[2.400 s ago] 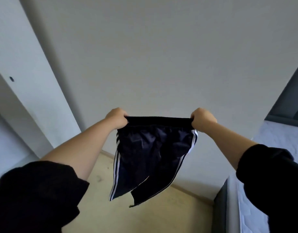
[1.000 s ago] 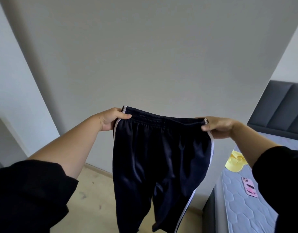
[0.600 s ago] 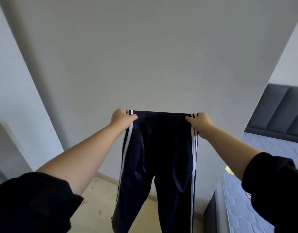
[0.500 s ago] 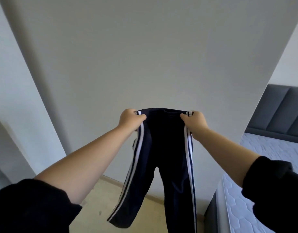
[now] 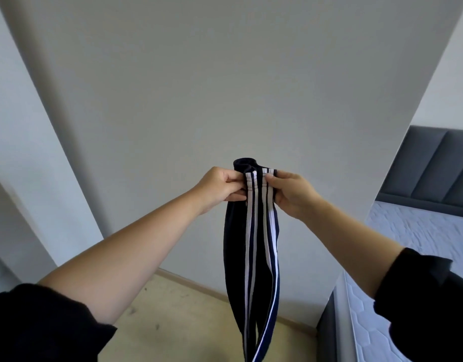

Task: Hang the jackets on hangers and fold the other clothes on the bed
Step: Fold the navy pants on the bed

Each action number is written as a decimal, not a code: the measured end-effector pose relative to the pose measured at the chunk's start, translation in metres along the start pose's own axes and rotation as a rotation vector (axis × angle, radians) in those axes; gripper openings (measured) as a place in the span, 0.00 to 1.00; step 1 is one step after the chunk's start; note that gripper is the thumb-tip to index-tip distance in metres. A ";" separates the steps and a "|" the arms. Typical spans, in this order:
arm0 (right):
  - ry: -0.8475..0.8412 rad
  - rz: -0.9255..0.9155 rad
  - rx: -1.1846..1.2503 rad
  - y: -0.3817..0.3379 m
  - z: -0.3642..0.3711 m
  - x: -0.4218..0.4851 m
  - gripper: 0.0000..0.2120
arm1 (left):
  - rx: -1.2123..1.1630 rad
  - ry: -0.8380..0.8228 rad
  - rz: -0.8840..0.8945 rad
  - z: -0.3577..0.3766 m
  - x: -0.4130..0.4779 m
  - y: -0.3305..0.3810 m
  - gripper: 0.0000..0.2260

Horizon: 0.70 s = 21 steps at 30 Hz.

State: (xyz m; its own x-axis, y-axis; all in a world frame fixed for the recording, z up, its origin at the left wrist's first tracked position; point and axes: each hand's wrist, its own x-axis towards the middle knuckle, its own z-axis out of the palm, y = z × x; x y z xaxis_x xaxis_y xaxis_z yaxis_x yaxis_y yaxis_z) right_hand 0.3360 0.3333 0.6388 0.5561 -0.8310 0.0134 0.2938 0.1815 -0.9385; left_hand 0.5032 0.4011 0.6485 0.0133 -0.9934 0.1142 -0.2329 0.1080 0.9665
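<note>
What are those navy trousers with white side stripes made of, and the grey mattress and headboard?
The navy trousers with white side stripes look like thin, probably polyester sportswear fabric: limp drape, faint sheen. The pale grey mattress seems quilted knit fabric, given its stitched hexagon pattern. The dark grey headboard appears upholstered in padded panels, matte; fabric or faux leather, I cannot tell.

A plain pale grey wall fills most of the view. To its left stands a white, smooth wall surface, set at an angle. Below lies a light beige floor with a few small dark marks. A pale wooden skirting board runs along the foot of the grey wall. A white wall shows at upper right.
</note>
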 end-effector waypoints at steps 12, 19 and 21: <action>-0.308 0.054 -0.050 0.003 -0.007 -0.018 0.15 | 0.495 0.182 -0.063 -0.016 0.009 -0.006 0.34; -0.106 0.055 -0.189 0.015 -0.006 -0.016 0.17 | 0.539 0.368 -0.060 -0.002 0.017 -0.015 0.20; -0.116 0.060 -0.311 0.019 -0.002 -0.017 0.16 | 0.593 0.440 -0.058 0.004 0.018 -0.014 0.19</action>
State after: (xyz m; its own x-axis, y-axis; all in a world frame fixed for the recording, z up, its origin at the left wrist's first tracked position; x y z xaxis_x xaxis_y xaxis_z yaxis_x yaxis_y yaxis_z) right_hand 0.3301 0.3500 0.6198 0.6554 -0.7550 -0.0222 0.0169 0.0441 -0.9989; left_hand 0.5022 0.3819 0.6363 0.4008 -0.8759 0.2685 -0.7047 -0.1075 0.7014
